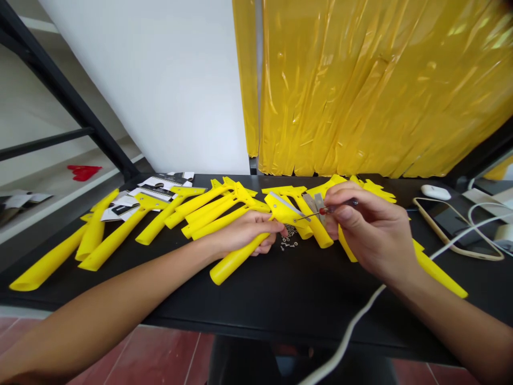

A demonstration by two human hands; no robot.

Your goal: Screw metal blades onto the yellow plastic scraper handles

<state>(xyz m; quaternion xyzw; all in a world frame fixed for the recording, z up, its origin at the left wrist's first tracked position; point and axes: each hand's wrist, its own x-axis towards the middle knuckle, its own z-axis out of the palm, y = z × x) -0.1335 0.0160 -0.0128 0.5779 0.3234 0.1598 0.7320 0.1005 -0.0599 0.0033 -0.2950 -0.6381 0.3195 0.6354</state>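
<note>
My left hand is closed around the handle of a yellow plastic scraper, whose head carries a metal blade. In my right hand is a thin screwdriver, pinched between thumb and fingers. Its tip meets the scraper's head by a screw spot. Loose metal blades show by the right fingers; whether those fingers hold them I cannot tell. Small screws and nuts lie in a pile on the black table just right of my left hand.
Several yellow scrapers lie to the left and behind the hands, more to the right. Black-and-white cards sit at the back left. A phone, an earbud case and a white cable are at right. Yellow plastic sheeting hangs behind.
</note>
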